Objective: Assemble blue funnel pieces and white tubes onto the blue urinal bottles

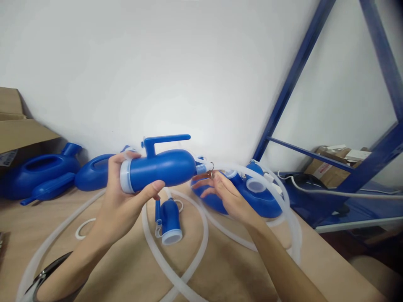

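Note:
My left hand point(121, 197) is wrapped round a blue plastic urinal cup point(163, 168), lifted above the table and lying sideways. Its pale wide rim faces left, its bar handle is on top, and its narrow spout points right. At that spout, my right hand point(228, 195) pinches a thin metal wire clip point(212, 170) between thumb and forefinger, the other fingers spread behind. A translucent hose point(248, 170) runs right from just beside the clip; whether it joins the spout is hard to see. A second blue cup point(170, 216) sits on the table below, between my forearms.
Blue bottles point(53, 167) stand at left beside an open cardboard box point(25, 134). More blue bottles point(261, 197) lie behind my right hand. Hose loops point(154, 247) cross the brown tabletop point(233, 272), with a white ring point(82, 230) at left. A blue metal rack point(296, 75) rises at right.

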